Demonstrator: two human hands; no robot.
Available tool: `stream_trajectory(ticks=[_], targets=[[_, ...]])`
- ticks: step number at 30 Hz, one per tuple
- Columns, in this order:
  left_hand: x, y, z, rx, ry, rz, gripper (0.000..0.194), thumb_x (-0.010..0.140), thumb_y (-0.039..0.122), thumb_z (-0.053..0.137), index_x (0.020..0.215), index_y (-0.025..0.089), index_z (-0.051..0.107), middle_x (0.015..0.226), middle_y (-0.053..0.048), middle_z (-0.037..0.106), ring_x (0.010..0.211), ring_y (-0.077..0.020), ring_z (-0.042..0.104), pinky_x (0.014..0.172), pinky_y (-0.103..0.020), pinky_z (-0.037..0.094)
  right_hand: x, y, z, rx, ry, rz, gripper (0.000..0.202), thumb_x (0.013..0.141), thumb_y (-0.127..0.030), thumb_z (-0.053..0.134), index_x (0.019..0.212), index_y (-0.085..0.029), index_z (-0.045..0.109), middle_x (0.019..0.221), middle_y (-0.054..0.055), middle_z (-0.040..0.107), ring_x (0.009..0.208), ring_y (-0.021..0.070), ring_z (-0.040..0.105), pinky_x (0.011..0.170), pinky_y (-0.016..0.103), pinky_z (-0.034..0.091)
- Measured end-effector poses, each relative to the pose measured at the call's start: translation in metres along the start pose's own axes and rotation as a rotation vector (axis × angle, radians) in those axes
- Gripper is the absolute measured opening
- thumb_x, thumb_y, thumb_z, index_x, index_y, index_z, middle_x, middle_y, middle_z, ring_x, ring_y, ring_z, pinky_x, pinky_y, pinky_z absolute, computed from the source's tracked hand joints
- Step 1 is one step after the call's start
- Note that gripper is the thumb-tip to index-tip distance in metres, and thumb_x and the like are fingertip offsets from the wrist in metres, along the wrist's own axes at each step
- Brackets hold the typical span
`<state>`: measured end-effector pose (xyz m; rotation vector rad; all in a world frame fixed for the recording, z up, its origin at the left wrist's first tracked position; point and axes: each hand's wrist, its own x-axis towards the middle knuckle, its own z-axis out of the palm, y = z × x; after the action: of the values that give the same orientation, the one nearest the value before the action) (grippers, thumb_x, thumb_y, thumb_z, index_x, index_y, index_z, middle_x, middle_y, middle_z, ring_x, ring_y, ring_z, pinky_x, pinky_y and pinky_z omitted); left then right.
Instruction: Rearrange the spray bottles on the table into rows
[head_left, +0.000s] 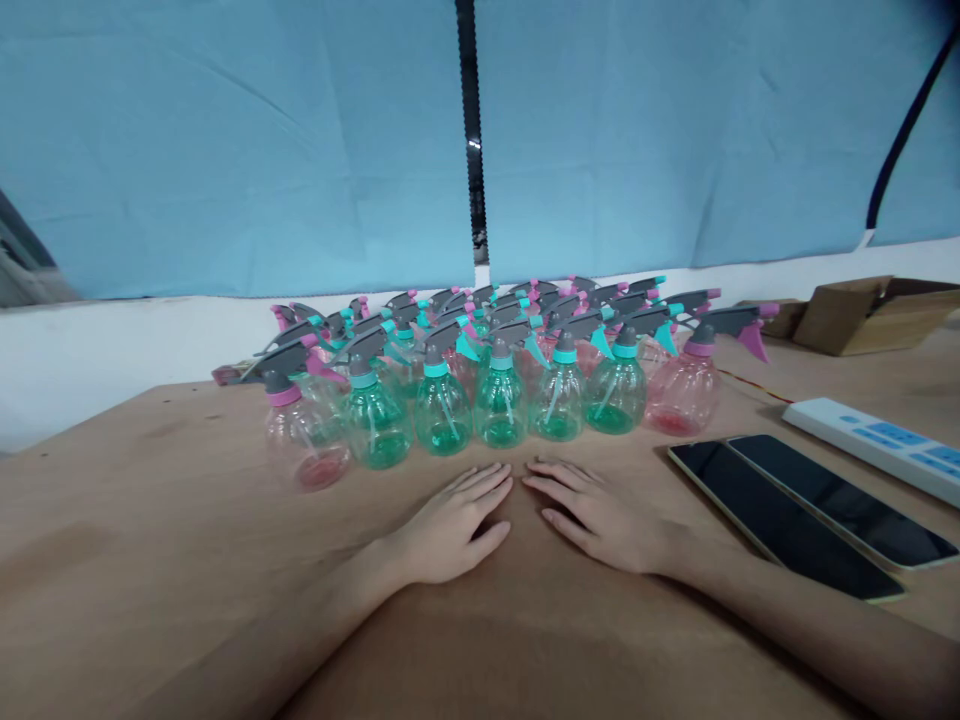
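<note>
Both of my hands lie palm down on the wooden table, fingers apart and nothing in them. My left hand rests just in front of a green spray bottle. A small gap separates it from my right hand, which is nearest to another green spray bottle. The front row holds several green bottles between a pink bottle at the left end and a pink bottle at the right end. More upright bottles with grey, pink and teal spray heads crowd behind, partly hidden.
Two dark phones lie side by side right of my right hand. Beyond them is a white power strip. An open cardboard box stands at the back right. A blue cloth hangs behind the table.
</note>
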<state>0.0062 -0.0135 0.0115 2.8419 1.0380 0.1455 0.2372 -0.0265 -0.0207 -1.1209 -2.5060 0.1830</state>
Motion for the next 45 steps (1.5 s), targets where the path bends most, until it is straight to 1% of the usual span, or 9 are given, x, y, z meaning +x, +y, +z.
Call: stream_trajectory(ticks=[16, 21, 25, 28, 30, 33, 37, 41, 45], targets=[[0.0, 0.0, 0.0, -0.007, 0.017, -0.009, 0.05, 0.091, 0.034, 0.035, 0.136, 0.012, 0.035, 0.143, -0.009, 0.032, 0.132, -0.0202, 0.029, 0.108, -0.04, 0.028, 0.0, 0.0, 0.0, -0.012, 0.002, -0.006, 0.043, 0.092, -0.032, 0.035, 0.132, -0.018, 0.042, 0.136, 0.011, 0.043, 0.126, 0.023, 0.036, 0.103, 0.044, 0.032], [-0.001, 0.002, 0.003, 0.039, 0.107, 0.017, 0.04, 0.09, 0.028, 0.036, 0.127, 0.019, 0.047, 0.134, -0.006, 0.048, 0.123, -0.02, 0.043, 0.103, -0.039, 0.037, 0.0, 0.0, 0.0, -0.003, 0.024, -0.022, 0.042, 0.092, -0.031, 0.036, 0.132, -0.02, 0.041, 0.135, 0.01, 0.044, 0.125, 0.0231, 0.038, 0.102, 0.044, 0.033], [0.018, 0.002, -0.019, 0.171, 0.367, 0.102, 0.036, 0.089, 0.019, 0.035, 0.121, 0.019, 0.05, 0.13, -0.007, 0.051, 0.121, -0.0206, 0.045, 0.101, -0.041, 0.038, 0.0, -0.001, -0.001, -0.013, 0.043, -0.031, 0.042, 0.092, -0.03, 0.036, 0.131, -0.019, 0.043, 0.133, 0.011, 0.046, 0.123, 0.0236, 0.04, 0.101, 0.045, 0.034], [0.052, -0.004, -0.052, 0.224, 0.646, 0.102, 0.038, 0.089, 0.012, 0.03, 0.124, 0.016, 0.046, 0.137, -0.008, 0.043, 0.128, -0.0198, 0.036, 0.105, -0.042, 0.033, 0.0, -0.002, -0.002, -0.024, 0.043, -0.04, 0.041, 0.092, -0.029, 0.036, 0.13, -0.018, 0.044, 0.133, 0.011, 0.046, 0.124, 0.0233, 0.039, 0.103, 0.044, 0.032], [0.079, -0.01, -0.072, 0.238, 0.729, 0.04, 0.042, 0.088, 0.007, 0.026, 0.128, 0.009, 0.04, 0.14, -0.013, 0.036, 0.132, -0.0215, 0.029, 0.107, -0.041, 0.03, 0.0, -0.002, -0.003, -0.034, 0.028, -0.04, 0.042, 0.091, -0.029, 0.037, 0.131, -0.018, 0.043, 0.133, 0.011, 0.045, 0.125, 0.0231, 0.037, 0.103, 0.043, 0.031], [0.111, -0.016, -0.091, 0.273, 0.645, -0.072, 0.043, 0.089, 0.009, 0.03, 0.131, 0.001, 0.034, 0.132, -0.02, 0.044, 0.125, -0.0266, 0.038, 0.103, -0.044, 0.033, 0.001, -0.003, -0.006, -0.05, 0.006, -0.037, 0.043, 0.091, -0.029, 0.037, 0.131, -0.016, 0.043, 0.134, 0.012, 0.045, 0.125, 0.0231, 0.037, 0.104, 0.043, 0.031], [0.126, -0.016, -0.098, 0.279, 0.571, -0.082, 0.035, 0.091, 0.017, 0.037, 0.124, 0.008, 0.045, 0.115, -0.015, 0.057, 0.11, -0.0271, 0.052, 0.092, -0.045, 0.041, 0.0, -0.005, -0.008, -0.071, -0.002, -0.037, 0.042, 0.092, -0.03, 0.036, 0.131, -0.015, 0.044, 0.134, 0.011, 0.045, 0.125, 0.0232, 0.037, 0.104, 0.042, 0.03], [0.112, -0.009, -0.099, 0.106, 0.586, -0.044, 0.029, 0.091, 0.021, 0.041, 0.118, 0.014, 0.05, 0.115, -0.01, 0.058, 0.107, -0.0229, 0.054, 0.089, -0.038, 0.044, -0.001, -0.01, -0.009, -0.109, 0.015, 0.043, 0.042, 0.092, -0.03, 0.035, 0.128, -0.013, 0.047, 0.133, 0.013, 0.047, 0.122, 0.0264, 0.041, 0.101, 0.045, 0.034], [0.082, 0.004, -0.1, -0.002, 0.626, -0.044, 0.027, 0.09, 0.025, 0.043, 0.115, 0.017, 0.053, 0.11, -0.007, 0.06, 0.1, -0.0202, 0.057, 0.084, -0.035, 0.045, 0.0, -0.011, -0.006, -0.151, 0.041, 0.125, 0.043, 0.091, -0.028, 0.035, 0.127, -0.009, 0.048, 0.129, 0.017, 0.049, 0.119, 0.0295, 0.044, 0.098, 0.048, 0.036]])
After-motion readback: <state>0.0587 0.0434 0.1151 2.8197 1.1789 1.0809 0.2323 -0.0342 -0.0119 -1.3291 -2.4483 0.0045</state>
